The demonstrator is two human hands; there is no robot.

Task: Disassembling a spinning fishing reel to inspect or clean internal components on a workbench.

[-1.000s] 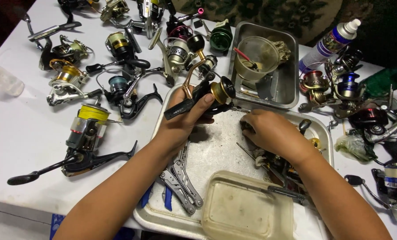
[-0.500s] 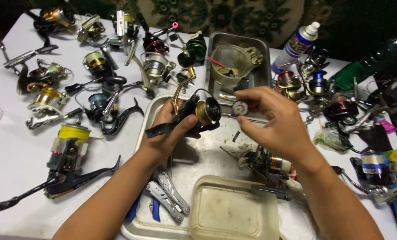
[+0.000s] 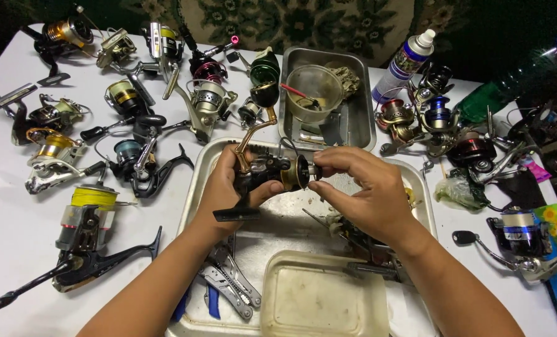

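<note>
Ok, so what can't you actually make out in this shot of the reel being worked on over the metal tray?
Head view only:
- Front end of the black and gold spinning reel: covered by the right hand, so any part pinched there is hidden.
- Reel's grip side: wrapped by the left hand.
- Loose parts on the large metal tray: partly under the right wrist, too small to identify.
- Blue-handled pliers: handles cut off by the bottom edge.
</note>
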